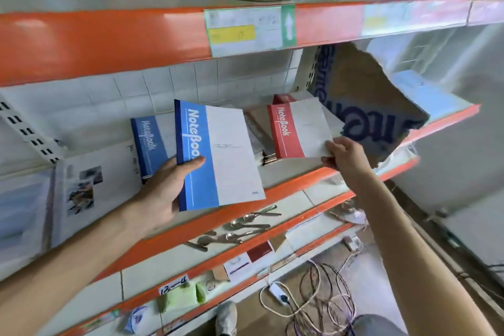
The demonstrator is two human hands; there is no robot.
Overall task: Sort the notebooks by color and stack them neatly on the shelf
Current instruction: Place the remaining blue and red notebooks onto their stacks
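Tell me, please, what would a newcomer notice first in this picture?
First, the blue notebook held up in the left hand, in the middle of the view. Next, the red notebook that the right hand pinches by its corner over the orange-edged shelf. Another blue notebook lies on that shelf, further left.

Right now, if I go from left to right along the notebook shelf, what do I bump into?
Blue notebook on the shelf → left hand → blue notebook it holds → red notebook → right hand → torn cardboard box.
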